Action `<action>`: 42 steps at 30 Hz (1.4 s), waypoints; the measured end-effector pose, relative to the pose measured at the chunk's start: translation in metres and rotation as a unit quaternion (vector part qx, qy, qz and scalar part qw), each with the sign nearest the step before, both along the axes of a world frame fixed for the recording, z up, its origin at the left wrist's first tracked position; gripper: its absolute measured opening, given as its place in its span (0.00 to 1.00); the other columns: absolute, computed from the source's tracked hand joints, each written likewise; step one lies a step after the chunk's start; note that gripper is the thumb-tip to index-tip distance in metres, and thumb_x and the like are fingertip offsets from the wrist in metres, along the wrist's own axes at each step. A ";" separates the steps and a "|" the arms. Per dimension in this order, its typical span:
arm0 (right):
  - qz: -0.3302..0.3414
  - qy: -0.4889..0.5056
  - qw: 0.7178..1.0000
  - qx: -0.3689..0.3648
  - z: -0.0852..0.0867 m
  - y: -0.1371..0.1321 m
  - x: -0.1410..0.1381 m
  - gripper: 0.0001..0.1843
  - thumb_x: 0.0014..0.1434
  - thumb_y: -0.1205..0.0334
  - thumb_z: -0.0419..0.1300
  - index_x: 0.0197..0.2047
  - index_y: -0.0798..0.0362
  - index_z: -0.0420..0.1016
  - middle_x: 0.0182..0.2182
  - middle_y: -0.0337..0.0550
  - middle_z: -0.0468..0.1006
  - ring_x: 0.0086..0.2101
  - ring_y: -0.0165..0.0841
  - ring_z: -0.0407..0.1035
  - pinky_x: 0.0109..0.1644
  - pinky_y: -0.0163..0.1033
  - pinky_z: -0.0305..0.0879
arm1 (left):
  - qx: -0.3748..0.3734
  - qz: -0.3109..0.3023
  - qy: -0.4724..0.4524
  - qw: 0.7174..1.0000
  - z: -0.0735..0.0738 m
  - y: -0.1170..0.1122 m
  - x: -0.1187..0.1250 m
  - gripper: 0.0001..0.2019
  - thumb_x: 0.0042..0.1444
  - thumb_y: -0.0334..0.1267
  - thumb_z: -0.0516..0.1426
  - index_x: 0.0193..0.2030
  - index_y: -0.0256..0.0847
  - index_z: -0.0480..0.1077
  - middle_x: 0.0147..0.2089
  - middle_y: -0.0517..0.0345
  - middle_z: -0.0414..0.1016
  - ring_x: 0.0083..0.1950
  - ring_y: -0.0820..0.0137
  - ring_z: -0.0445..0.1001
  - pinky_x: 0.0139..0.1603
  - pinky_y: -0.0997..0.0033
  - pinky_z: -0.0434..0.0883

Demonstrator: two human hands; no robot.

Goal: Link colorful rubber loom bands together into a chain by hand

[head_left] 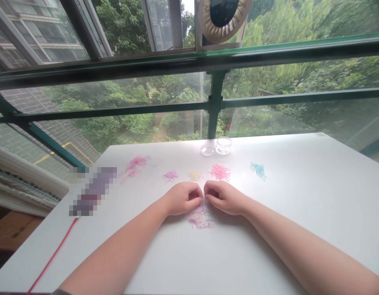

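Note:
My left hand [184,198] and my right hand [222,197] meet almost fingertip to fingertip over the middle of the white table. Each is curled, thumb against fingers; whatever they pinch is too small to make out. Just below them lies a mixed-colour pile of thin, soft strands [200,218], perhaps small elastic bands. Beyond my hands, single-colour piles are spread in a row: a purple pile [170,176], a yellow pile [195,175], a pink pile [220,172] and a teal pile [258,170]. Farther left is a looser pink and mixed pile [136,164].
A clear round container [223,146] and a shallow clear lid or dish [207,151] stand near the table's far edge. At the left lies a pixelated flat object [94,192] with a red cord [54,256]. Behind the table [315,196] runs a green railing [164,65] with a fan [224,18] above.

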State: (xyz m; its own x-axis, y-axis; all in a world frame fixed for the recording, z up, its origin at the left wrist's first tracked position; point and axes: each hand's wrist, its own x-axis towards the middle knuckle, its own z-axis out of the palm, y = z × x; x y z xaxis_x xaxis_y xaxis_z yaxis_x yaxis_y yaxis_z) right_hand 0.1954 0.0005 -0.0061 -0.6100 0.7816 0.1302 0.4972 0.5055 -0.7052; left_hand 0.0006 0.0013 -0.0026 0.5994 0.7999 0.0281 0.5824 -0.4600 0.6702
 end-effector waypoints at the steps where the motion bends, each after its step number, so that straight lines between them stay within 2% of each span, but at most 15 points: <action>1: 0.000 0.000 1.000 0.001 0.000 0.000 0.000 0.04 0.49 0.71 0.50 0.28 0.54 0.62 0.21 0.34 0.64 0.23 0.24 0.55 0.26 0.30 0.52 | 0.001 0.000 0.000 1.000 0.000 0.000 0.000 0.05 0.49 0.36 0.53 0.30 0.39 0.68 0.27 0.61 0.69 0.28 0.75 0.64 0.30 0.76 0.62; 42: 0.001 0.002 1.000 -0.001 0.000 0.000 0.001 0.04 0.49 0.70 0.50 0.29 0.53 0.62 0.21 0.34 0.64 0.23 0.25 0.55 0.26 0.31 0.52 | 0.002 0.000 -0.002 1.000 0.000 0.000 0.000 0.05 0.49 0.37 0.53 0.31 0.39 0.68 0.27 0.60 0.69 0.28 0.75 0.64 0.30 0.76 0.62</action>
